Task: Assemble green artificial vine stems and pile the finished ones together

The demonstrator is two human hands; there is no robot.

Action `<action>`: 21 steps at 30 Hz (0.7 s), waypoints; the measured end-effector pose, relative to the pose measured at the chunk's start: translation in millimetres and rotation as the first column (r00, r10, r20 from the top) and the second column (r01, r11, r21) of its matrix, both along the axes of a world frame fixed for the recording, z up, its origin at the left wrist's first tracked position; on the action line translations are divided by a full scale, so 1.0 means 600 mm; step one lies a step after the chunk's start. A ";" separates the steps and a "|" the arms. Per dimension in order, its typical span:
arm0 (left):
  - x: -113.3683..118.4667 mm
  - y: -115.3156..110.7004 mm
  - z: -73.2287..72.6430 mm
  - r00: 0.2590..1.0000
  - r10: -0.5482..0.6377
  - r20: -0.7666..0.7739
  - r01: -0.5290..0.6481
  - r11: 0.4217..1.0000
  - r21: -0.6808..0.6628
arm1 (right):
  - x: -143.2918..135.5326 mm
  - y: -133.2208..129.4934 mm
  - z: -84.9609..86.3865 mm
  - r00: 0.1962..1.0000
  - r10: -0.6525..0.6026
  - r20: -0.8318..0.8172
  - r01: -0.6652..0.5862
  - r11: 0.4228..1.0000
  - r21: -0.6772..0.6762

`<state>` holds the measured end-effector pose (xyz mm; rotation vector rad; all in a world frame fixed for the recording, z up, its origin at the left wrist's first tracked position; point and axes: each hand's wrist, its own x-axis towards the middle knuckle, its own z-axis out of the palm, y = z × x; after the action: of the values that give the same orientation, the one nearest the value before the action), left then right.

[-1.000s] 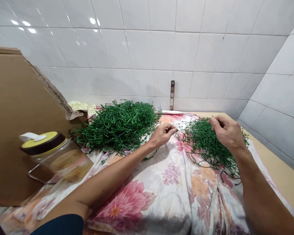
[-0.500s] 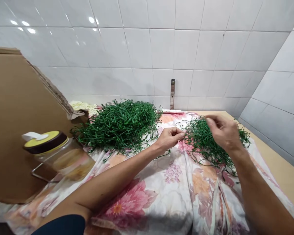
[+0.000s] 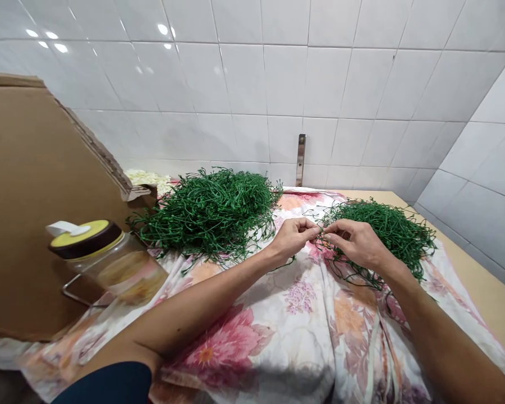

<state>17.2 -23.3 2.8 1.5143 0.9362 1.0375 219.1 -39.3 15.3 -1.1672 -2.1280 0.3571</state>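
Note:
My left hand (image 3: 295, 240) is closed in a pinch on a thin green stem (image 3: 287, 264), whose end trails out below the hand. Facing it, my right hand (image 3: 357, 242) pinches too, its fingertips almost against the left ones, with a tiny bit of green between them. A loose heap of wiry green stems (image 3: 389, 224) with small knobbed ends lies under and behind the right hand. Left of my hands rises a larger pile of the same green stems (image 3: 219, 213). The fingers hide most of what they hold.
A floral cloth (image 3: 294, 336) covers much of the wooden table (image 3: 458, 264). On the left, a clear jar (image 3: 130, 272) with a yellow and brown lid leans near a cardboard box (image 3: 46, 213). Pale pieces (image 3: 149, 180) lie behind it. A tiled wall (image 3: 244, 73) closes the back.
My right hand has come down and left from above the right heap to meet the left fingertips. The left hand keeps its pinch. The view has shifted slightly.

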 end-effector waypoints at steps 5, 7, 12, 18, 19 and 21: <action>-0.001 -0.002 -0.001 0.998 -0.033 -0.053 0.036 0.998 0.053 | -0.003 -0.002 0.000 0.999 0.019 -0.043 -0.021 0.999 -0.045; -0.004 -0.002 -0.003 0.993 -0.013 -0.119 0.031 0.987 0.156 | -0.003 -0.003 0.001 0.997 0.026 -0.076 -0.034 0.993 -0.109; -0.009 -0.004 -0.010 0.951 0.082 -0.297 0.063 0.892 0.448 | -0.001 0.000 -0.001 0.987 0.032 -0.160 -0.066 0.975 -0.213; -0.005 -0.008 -0.018 0.939 0.123 -0.320 0.053 0.869 0.491 | -0.003 0.005 -0.007 0.975 0.035 -0.221 -0.089 0.968 -0.236; -0.004 -0.008 -0.019 0.938 0.133 -0.320 0.048 0.866 0.498 | -0.003 0.005 -0.008 0.974 0.042 -0.224 -0.095 0.968 -0.233; -0.005 -0.008 -0.021 0.934 0.163 -0.318 0.029 0.851 0.524 | -0.007 0.006 -0.012 0.971 0.045 -0.235 -0.099 0.970 -0.224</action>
<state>14.4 -28.0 -9.8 2.1936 1.0056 1.1530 215.2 -35.9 8.4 -1.1181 -1.9673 0.7577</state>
